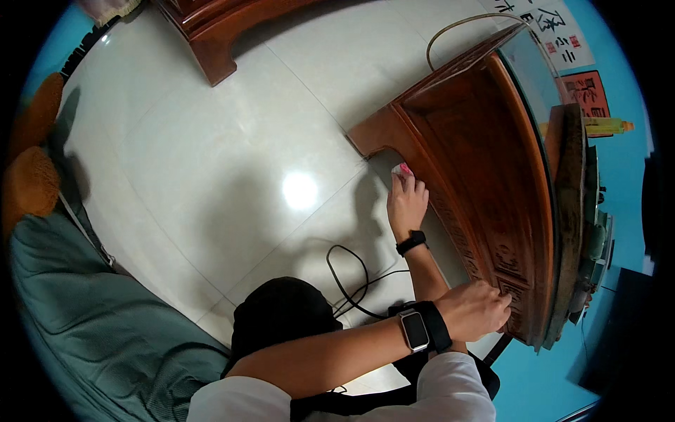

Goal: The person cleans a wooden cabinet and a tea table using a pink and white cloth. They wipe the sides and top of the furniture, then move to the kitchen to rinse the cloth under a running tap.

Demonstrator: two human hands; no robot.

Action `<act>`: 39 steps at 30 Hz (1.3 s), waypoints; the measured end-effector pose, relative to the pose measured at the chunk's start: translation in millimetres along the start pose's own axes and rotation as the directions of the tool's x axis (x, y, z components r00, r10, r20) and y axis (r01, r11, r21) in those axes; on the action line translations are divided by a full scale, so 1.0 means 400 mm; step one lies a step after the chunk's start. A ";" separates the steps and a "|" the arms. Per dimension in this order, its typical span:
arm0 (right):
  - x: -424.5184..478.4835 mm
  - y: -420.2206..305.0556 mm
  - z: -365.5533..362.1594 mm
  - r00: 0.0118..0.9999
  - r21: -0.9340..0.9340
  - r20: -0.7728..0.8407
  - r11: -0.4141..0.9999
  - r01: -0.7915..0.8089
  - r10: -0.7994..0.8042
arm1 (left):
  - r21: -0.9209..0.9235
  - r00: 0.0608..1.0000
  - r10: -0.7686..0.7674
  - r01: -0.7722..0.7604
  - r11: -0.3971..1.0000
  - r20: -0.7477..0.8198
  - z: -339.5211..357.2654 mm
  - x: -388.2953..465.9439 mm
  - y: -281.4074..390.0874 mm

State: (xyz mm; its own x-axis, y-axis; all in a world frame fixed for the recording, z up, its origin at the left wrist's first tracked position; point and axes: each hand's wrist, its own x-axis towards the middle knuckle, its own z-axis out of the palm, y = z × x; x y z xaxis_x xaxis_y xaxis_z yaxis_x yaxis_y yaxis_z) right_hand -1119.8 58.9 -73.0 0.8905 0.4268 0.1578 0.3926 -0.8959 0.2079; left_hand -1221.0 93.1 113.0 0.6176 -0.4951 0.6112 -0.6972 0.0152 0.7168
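Observation:
My right hand [408,203] reaches low beside the leg of a carved reddish wooden cabinet [464,137], holding a small crumpled white and pink cloth or tissue [403,170] at its fingertips. A black band is round that wrist. Across the right forearm passes my left arm, wearing a smartwatch [415,331] and a black strap. My left hand [477,311] is against the carved lower front of the cabinet, fingers bent; whether they grip the carving is hidden.
Black cables [364,274] loop on the tiled floor near my knee. Another wooden piece's leg [213,60] stands at the top. Green fabric [105,327] covers something at the left, near brown plush shapes [34,182]. A yellow bottle [604,126] and other items are on the cabinet's top side.

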 end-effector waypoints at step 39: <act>0.005 0.072 -0.124 0.954 -0.168 -0.173 0.962 0.216 -0.245 | 0.154 0.999 0.030 -0.026 0.988 -0.027 0.002 0.000 0.060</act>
State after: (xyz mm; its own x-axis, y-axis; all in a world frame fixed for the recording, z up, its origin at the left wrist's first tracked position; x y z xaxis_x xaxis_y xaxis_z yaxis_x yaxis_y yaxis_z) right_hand -1118.2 39.8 -18.6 0.7135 0.6479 0.2668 0.5315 -0.7486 0.3963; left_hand -1238.0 92.7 129.8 0.6056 -0.4710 0.6414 -0.7606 -0.1057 0.6406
